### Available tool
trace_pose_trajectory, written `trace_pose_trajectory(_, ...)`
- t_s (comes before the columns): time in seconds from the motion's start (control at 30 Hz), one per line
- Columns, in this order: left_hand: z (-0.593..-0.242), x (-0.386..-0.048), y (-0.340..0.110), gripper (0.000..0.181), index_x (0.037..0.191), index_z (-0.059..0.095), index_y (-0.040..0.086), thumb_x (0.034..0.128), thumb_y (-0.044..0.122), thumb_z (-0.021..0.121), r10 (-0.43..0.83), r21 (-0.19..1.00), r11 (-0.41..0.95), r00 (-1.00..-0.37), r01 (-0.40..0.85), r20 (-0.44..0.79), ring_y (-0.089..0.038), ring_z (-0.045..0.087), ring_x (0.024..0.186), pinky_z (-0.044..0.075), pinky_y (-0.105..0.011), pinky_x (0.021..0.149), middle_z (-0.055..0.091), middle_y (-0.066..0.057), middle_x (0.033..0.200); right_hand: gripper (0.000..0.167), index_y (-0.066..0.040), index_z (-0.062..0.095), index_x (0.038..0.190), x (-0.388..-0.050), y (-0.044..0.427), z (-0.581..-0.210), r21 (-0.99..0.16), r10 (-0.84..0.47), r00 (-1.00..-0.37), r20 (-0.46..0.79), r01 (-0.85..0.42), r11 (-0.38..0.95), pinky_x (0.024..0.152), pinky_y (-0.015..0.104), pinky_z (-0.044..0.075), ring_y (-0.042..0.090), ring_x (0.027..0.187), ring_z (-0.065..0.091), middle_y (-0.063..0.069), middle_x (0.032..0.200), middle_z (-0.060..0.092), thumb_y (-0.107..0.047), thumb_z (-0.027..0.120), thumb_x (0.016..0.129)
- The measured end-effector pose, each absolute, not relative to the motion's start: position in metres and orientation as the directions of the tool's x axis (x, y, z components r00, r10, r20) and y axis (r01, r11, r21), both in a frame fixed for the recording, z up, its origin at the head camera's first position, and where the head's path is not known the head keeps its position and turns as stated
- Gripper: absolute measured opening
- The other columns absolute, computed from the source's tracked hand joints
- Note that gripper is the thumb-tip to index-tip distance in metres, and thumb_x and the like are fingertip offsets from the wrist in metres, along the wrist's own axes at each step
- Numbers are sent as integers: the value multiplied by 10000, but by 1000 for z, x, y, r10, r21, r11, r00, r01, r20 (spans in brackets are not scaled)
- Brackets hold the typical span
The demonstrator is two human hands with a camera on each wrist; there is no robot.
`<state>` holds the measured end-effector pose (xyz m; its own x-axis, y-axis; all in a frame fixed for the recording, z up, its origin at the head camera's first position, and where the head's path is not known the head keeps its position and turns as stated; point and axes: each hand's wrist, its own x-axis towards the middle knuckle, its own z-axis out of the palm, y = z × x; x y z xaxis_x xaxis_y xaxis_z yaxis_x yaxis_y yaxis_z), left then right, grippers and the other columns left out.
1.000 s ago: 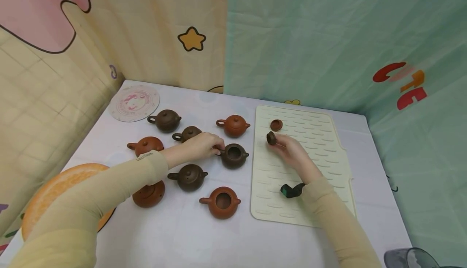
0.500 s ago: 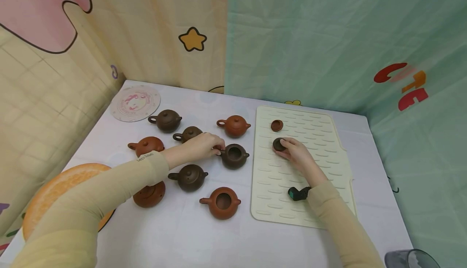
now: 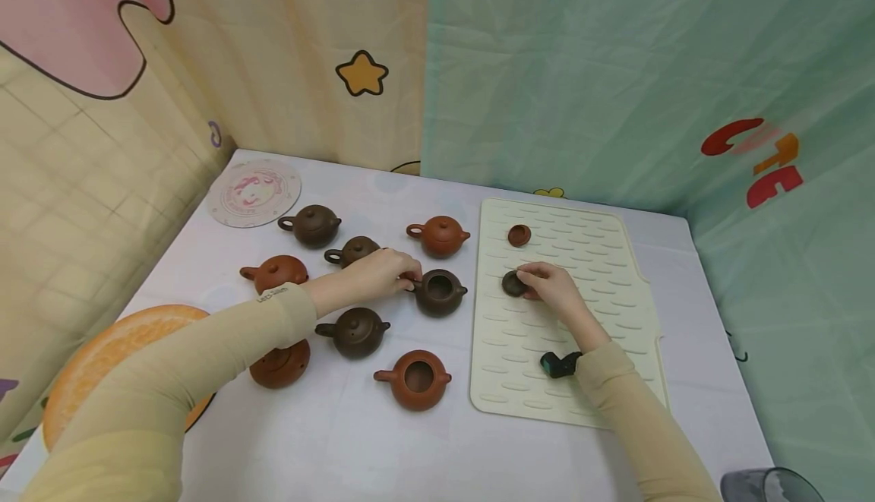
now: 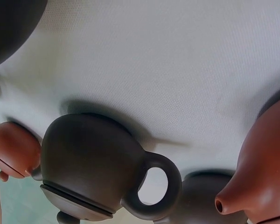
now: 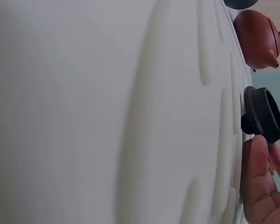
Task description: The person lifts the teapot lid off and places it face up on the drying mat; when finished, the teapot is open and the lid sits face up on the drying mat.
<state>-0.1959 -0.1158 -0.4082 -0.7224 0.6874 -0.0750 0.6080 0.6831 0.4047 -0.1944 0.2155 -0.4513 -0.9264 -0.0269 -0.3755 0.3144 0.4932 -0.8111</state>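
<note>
My left hand [image 3: 379, 273] pinches the handle of a dark brown lidless teapot [image 3: 439, 307], which stands upright on the table. Over the cream ribbed mat [image 3: 588, 259], my right hand [image 3: 555, 289] holds a dark teapot lid [image 3: 513, 284] between thumb and fingers. In the right wrist view the lid [image 5: 262, 112] is turned with its knob toward the mat, at or very near the surface. Just behind it a reddish-brown lid [image 3: 519, 235] lies upside down on the mat. A reddish-brown lidless teapot [image 3: 418, 384] sits nearer the table's front.
Lidded teapots surround my left arm: dark ones [image 3: 357, 333] and reddish ones [image 3: 440, 236], several in all. A round pink-patterned mat [image 3: 254, 192] lies back left, an orange-slice mat [image 3: 130, 342] under the left sleeve. A clear glass [image 3: 766, 484] stands at front right.
My right hand has brought the dark lid down toward the mat and turned it over, then moved slightly left and nearer to me. The left hand has stayed on the teapot's handle.
</note>
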Motion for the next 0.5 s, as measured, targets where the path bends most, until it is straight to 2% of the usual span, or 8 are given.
trace_pose_trajectory(0.17, -410, -196, -116, 59, 971, 707, 136, 913, 124, 700, 688, 401, 683, -722, 611, -72, -108, 650, 896, 539, -313, 830, 722, 9, 967, 374, -41, 586, 1298, -195, 215, -452, -816, 5, -932, -363, 320, 480, 804, 226, 561, 91, 923, 644, 165, 1302, 602, -261, 590, 995)
trace_pose_trajectory(0.5, -409, -196, -117, 66, 978, 712, 138, 913, 125, 700, 685, 407, 684, -724, 605, -75, -106, 650, 903, 541, -312, 829, 721, 10, 971, 416, -19, 545, 1343, -197, 215, -453, -822, -38, -930, -366, 304, 482, 875, 274, 558, 90, 946, 667, 190, 1322, 595, -253, 577, 1001)
